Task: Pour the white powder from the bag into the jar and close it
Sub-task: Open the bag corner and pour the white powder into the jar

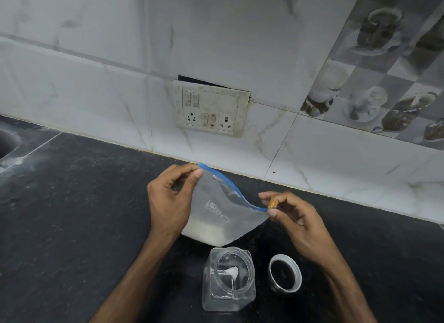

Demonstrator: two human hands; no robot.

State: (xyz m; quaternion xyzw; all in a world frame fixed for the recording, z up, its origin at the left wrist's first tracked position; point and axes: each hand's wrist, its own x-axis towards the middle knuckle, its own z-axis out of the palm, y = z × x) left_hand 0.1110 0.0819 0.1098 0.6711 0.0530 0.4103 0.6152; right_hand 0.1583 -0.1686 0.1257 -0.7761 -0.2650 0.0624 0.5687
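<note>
A clear zip bag (pixel 216 212) with a blue seal strip stands on the dark counter, white powder lying in its bottom. My left hand (pixel 171 197) pinches the bag's top left corner. My right hand (pixel 295 217) pinches the orange slider at the right end of the strip. In front of the bag stands a clear square jar (pixel 228 279) with its round mouth open and a little white powder inside. Its lid (pixel 284 277), clear with a metal rim, lies flat on the counter just right of the jar.
The black stone counter (pixel 72 214) meets a white tiled wall close behind the bag. A switch and socket panel (pixel 211 107) sits on that wall. A sink edge (pixel 7 142) shows at far left, with pale dust on the counter near it.
</note>
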